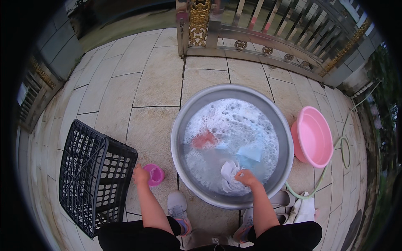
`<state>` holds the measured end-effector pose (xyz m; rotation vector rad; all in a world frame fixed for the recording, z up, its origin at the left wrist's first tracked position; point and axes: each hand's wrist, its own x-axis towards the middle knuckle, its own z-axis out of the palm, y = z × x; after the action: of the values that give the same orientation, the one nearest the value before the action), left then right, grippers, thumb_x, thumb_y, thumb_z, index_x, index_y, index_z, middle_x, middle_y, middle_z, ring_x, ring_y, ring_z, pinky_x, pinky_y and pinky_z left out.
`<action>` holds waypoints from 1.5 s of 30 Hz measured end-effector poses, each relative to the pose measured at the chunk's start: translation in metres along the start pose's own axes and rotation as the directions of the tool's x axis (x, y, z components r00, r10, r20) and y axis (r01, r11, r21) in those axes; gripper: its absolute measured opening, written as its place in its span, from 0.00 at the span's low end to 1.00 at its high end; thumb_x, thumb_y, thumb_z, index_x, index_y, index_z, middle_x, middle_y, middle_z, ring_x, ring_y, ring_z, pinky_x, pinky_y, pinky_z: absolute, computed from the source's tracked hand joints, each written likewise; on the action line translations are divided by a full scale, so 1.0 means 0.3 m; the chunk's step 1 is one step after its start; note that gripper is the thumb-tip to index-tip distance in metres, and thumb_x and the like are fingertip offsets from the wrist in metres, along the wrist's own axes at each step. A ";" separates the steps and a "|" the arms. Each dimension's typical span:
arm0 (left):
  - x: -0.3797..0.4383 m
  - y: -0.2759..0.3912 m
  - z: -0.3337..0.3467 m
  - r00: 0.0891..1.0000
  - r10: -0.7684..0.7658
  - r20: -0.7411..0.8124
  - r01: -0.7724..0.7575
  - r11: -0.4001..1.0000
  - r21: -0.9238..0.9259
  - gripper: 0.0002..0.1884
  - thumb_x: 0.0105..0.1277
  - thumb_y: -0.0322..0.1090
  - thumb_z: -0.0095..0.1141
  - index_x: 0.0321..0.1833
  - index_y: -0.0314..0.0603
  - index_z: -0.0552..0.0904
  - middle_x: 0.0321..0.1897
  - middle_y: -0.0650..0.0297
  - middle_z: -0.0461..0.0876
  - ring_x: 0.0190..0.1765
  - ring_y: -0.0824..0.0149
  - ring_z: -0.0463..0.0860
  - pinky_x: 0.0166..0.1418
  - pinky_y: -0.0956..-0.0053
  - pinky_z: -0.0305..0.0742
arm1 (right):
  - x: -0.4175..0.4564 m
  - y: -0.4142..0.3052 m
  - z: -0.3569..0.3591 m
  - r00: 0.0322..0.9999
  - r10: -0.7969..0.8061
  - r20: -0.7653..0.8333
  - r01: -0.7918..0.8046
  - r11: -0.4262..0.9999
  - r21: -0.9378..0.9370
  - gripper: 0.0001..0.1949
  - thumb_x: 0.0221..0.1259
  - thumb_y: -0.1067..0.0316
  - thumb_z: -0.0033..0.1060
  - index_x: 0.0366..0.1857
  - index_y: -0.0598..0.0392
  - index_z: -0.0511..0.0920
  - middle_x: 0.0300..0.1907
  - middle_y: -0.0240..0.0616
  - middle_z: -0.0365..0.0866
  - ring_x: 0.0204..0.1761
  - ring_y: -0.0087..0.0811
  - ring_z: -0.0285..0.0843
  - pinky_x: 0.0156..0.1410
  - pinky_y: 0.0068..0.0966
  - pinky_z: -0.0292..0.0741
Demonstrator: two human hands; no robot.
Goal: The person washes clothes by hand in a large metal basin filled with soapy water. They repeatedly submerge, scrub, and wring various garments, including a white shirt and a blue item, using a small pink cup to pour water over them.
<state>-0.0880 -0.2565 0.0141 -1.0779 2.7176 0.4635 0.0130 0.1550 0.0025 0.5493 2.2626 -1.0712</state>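
A large round metal basin [232, 88] full of sudsy water stands on the tiles before me. My right hand [246, 177] grips a white cloth [230, 177] at the basin's near side, partly in the water. Light blue fabric [250, 152] and a red item [203, 140] lie partly under the foam. My left hand [140, 174] is outside the basin, between a pink plastic cup [156, 175] and the black plastic crate; its fingers are partly hidden, and whether it holds anything cannot be made out.
The black crate [103, 163] is tipped at the left. A pink plastic tub [316, 138] leans at the basin's right, near a green hose [322, 180]. Shoes [282, 198] and a whitish cloth [303, 208] lie lower right. A metal gate [270, 51] spans the far side.
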 end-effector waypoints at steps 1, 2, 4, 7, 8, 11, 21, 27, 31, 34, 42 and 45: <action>0.030 -0.041 0.037 0.997 0.052 0.061 -0.051 0.998 -0.020 0.19 0.53 0.24 0.48 0.50 0.43 0.72 0.43 0.53 0.77 0.53 0.53 0.72 0.57 0.64 0.66 | 0.014 0.008 0.001 1.000 -0.024 0.014 0.024 1.000 -0.015 0.20 0.52 0.53 0.57 0.42 0.58 0.72 0.42 0.37 0.73 0.41 0.26 0.68 0.45 0.25 0.67; 0.063 -0.105 0.079 0.989 0.093 0.118 -0.089 0.995 -0.037 0.20 0.53 0.25 0.47 0.51 0.43 0.71 0.44 0.52 0.77 0.52 0.53 0.73 0.57 0.63 0.66 | 0.004 -0.019 -0.002 0.999 -0.040 0.013 0.039 0.996 0.085 0.18 0.53 0.54 0.56 0.41 0.57 0.72 0.41 0.35 0.73 0.39 0.24 0.67 0.43 0.25 0.67; 0.071 -0.162 0.122 0.984 0.157 0.083 -0.153 0.987 -0.052 0.18 0.55 0.25 0.44 0.50 0.41 0.73 0.43 0.48 0.77 0.45 0.49 0.77 0.51 0.60 0.71 | -0.040 -0.100 -0.034 0.998 -0.058 0.000 0.056 0.958 0.280 0.15 0.55 0.56 0.54 0.40 0.55 0.72 0.37 0.32 0.73 0.36 0.22 0.65 0.41 0.23 0.66; 0.075 -0.133 0.076 0.984 0.151 0.093 -0.149 0.988 -0.028 0.14 0.56 0.24 0.42 0.44 0.38 0.77 0.41 0.47 0.77 0.44 0.48 0.77 0.47 0.60 0.72 | -0.039 -0.120 -0.016 0.992 -0.027 -0.127 0.081 0.891 0.446 0.12 0.59 0.59 0.48 0.40 0.55 0.72 0.33 0.32 0.72 0.33 0.23 0.65 0.37 0.24 0.65; 0.065 -0.110 0.043 0.985 0.171 0.035 -0.166 0.979 -0.118 0.13 0.56 0.24 0.42 0.42 0.38 0.77 0.40 0.47 0.78 0.44 0.48 0.77 0.46 0.60 0.72 | -0.027 -0.102 -0.003 0.988 0.005 -0.152 0.084 0.816 0.572 0.12 0.60 0.59 0.46 0.40 0.55 0.72 0.33 0.32 0.72 0.32 0.23 0.66 0.38 0.24 0.66; -0.007 0.002 -0.142 0.955 0.239 -0.175 -0.286 0.895 -0.343 0.11 0.57 0.24 0.43 0.40 0.35 0.78 0.38 0.47 0.78 0.43 0.48 0.77 0.43 0.61 0.72 | 0.004 -0.074 0.037 0.980 0.083 -0.181 0.116 0.501 0.858 0.12 0.62 0.60 0.42 0.41 0.56 0.71 0.33 0.34 0.73 0.33 0.27 0.71 0.40 0.26 0.71; -0.337 0.363 -0.196 0.775 0.521 -0.357 -0.600 0.430 -0.675 0.14 0.59 0.22 0.42 0.47 0.34 0.74 0.39 0.49 0.77 0.44 0.53 0.77 0.49 0.68 0.69 | -0.200 -0.342 -0.024 0.983 -0.166 -0.076 0.021 -0.306 0.952 0.17 0.64 0.59 0.39 0.47 0.60 0.70 0.47 0.47 0.74 0.50 0.41 0.73 0.53 0.38 0.72; -0.593 0.429 0.050 0.604 0.735 -0.309 -0.732 0.358 -0.579 0.22 0.54 0.19 0.41 0.54 0.38 0.70 0.53 0.48 0.67 0.56 0.49 0.68 0.57 0.65 0.64 | -0.195 -0.398 0.068 0.991 -0.114 -0.070 0.040 -0.250 0.968 0.14 0.57 0.70 0.49 0.47 0.61 0.69 0.44 0.42 0.75 0.46 0.36 0.75 0.54 0.32 0.71; -0.714 0.417 0.111 0.506 0.847 -0.161 -0.719 0.312 -0.621 0.25 0.52 0.17 0.40 0.57 0.39 0.68 0.56 0.47 0.63 0.57 0.48 0.67 0.58 0.65 0.64 | -0.124 -0.270 0.098 0.978 -0.162 -0.129 0.082 -0.268 0.960 0.17 0.48 0.80 0.49 0.47 0.61 0.69 0.43 0.40 0.74 0.46 0.34 0.74 0.53 0.30 0.71; -0.730 0.406 0.150 0.417 0.904 -0.099 -0.712 0.256 -0.654 0.28 0.51 0.16 0.40 0.59 0.41 0.65 0.56 0.51 0.64 0.58 0.53 0.67 0.58 0.67 0.65 | -0.113 -0.193 0.090 0.976 -0.193 -0.104 0.062 -0.211 0.975 0.19 0.45 0.82 0.47 0.47 0.63 0.69 0.43 0.41 0.74 0.45 0.35 0.75 0.52 0.30 0.72; -0.662 0.483 0.152 0.380 0.718 0.583 0.547 0.334 -0.768 0.20 0.62 0.38 0.50 0.56 0.49 0.63 0.51 0.63 0.67 0.52 0.70 0.69 0.51 0.70 0.69 | -0.159 -0.173 0.010 0.945 -0.311 -0.104 0.127 0.055 0.990 0.19 0.45 0.82 0.49 0.46 0.63 0.70 0.41 0.40 0.75 0.44 0.33 0.75 0.50 0.28 0.73; -0.645 0.549 0.162 0.425 0.681 0.597 0.537 0.341 -0.772 0.21 0.62 0.44 0.51 0.55 0.46 0.65 0.46 0.64 0.72 0.46 0.69 0.74 0.49 0.70 0.71 | -0.141 -0.229 0.045 0.950 -0.239 -0.200 0.253 0.214 0.944 0.17 0.48 0.80 0.51 0.46 0.62 0.70 0.42 0.38 0.76 0.45 0.30 0.75 0.49 0.27 0.73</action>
<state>-0.0599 -0.0032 0.0588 -0.3693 1.1836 2.1405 0.0095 0.0984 0.0616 0.6222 1.3875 -2.6808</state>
